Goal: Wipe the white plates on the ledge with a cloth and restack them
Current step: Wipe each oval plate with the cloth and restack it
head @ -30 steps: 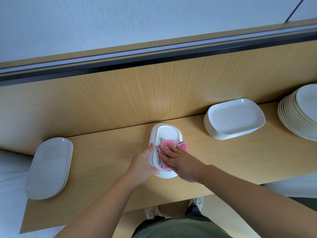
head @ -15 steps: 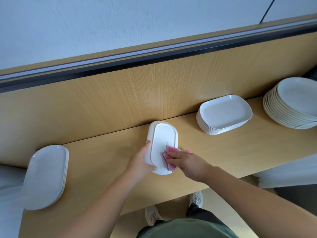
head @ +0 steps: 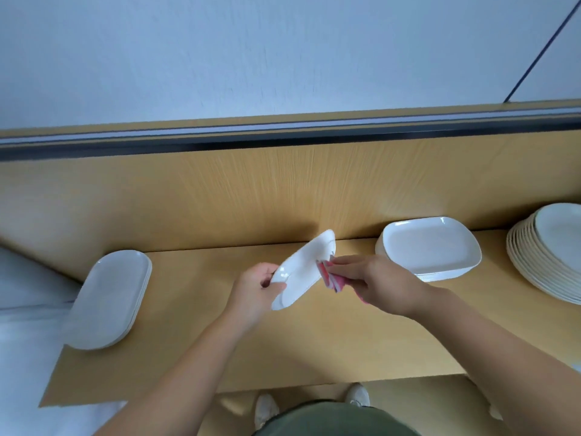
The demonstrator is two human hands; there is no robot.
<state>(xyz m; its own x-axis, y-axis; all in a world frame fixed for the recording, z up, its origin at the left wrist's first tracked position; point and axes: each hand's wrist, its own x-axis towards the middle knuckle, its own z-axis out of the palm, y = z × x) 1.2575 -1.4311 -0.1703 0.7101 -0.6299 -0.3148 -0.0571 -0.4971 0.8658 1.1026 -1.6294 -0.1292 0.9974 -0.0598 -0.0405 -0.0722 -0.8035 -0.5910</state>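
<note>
The oval plate sits at frame centre, raised off the ledge and steeply tilted. The left hand grips its near end, and the right hand pinches the pink cloth against its right rim. The step goes best with a firm left grip while the cloth runs round rim and underside. Half a second ago the plate lay flatter, with the cloth on its face.
</note>
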